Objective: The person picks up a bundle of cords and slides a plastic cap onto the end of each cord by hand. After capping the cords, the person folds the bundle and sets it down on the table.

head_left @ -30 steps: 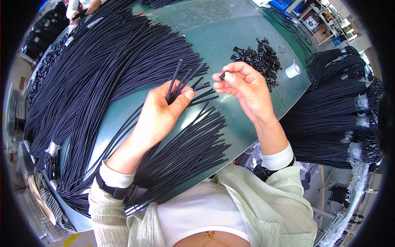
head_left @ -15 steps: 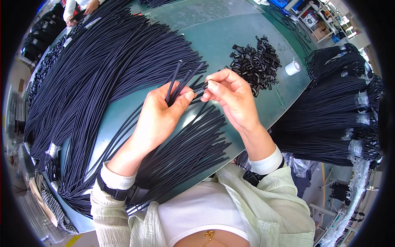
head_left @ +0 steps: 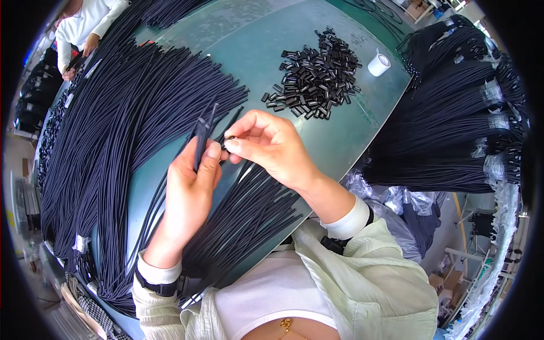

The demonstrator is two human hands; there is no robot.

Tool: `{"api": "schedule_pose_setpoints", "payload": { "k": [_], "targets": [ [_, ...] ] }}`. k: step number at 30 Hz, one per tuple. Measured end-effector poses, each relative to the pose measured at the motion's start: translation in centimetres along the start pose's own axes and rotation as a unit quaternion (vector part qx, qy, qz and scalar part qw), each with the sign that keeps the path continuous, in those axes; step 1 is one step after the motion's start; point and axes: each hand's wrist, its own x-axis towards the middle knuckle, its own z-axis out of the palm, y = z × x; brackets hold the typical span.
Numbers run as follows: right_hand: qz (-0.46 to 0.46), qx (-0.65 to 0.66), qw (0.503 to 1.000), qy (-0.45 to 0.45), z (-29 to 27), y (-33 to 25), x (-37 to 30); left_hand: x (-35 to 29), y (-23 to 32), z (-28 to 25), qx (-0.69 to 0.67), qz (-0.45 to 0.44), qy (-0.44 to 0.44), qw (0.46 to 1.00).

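Several thin black cords [head_left: 202,136] stand up from my left hand [head_left: 187,190], which is closed around them, their ends rising above the thumb. My right hand [head_left: 277,150] pinches a small dark piece [head_left: 226,145] between thumb and forefinger, right beside the left fingertips. Fingers cover most of that piece, so its exact shape is hidden. Under both hands a loose bundle of black cords [head_left: 249,209] lies on the green table [head_left: 243,39]. Beyond my right hand is a heap of short, shiny black tubular pieces [head_left: 320,76].
A large spread of black cords [head_left: 113,130] covers the table's left side. A white tape roll [head_left: 379,64] stands near the right edge. More cord bundles [head_left: 447,113] hang beyond that edge, with clear plastic wrapping [head_left: 391,198] below. At the far left, another person [head_left: 88,25] handles cords.
The view has shifted, so the heap and tape roll sit higher and further left. My right fingertips have come closer to the left hand, and the held cords are bunched closer together.
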Motion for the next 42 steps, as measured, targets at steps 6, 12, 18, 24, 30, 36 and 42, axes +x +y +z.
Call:
{"api": "schedule_pose_setpoints", "payload": {
  "k": [6, 12, 18, 24, 30, 36, 42],
  "targets": [
    [-0.007, -0.02, 1.0, -0.023, 0.7, -0.1, -0.2, 0.2, 0.8, 0.3, 0.01, 0.032, -0.015, 0.999],
    [0.009, -0.064, 0.998, 0.001, -0.8, -0.3, 0.3, -0.3, 0.0, -1.8, 0.026, -0.006, -0.03, 0.999],
    [-0.1, -0.381, 0.917, 0.054, -7.2, -1.8, 4.4, 1.2, -2.0, -4.5, 0.162, 0.214, 0.183, 0.946],
    [-0.138, -0.755, 0.636, -0.076, -8.2, -2.4, 5.2, 1.1, -0.4, -3.8, -0.056, 0.041, 0.099, 0.993],
    [-0.015, -0.476, 0.879, 0.0, -7.3, -1.1, 6.2, 2.0, 0.4, -3.0, -0.091, -0.009, 0.043, 0.995],
    [0.034, -0.063, 0.997, -0.002, -2.0, -2.6, 5.1, 2.0, -0.4, -2.1, -0.088, 0.017, 0.024, 0.996],
    [0.034, -0.017, 0.999, -0.009, -1.0, -2.6, 4.4, 2.0, -0.7, -1.7, -0.053, 0.037, 0.055, 0.996]
  ]
}}
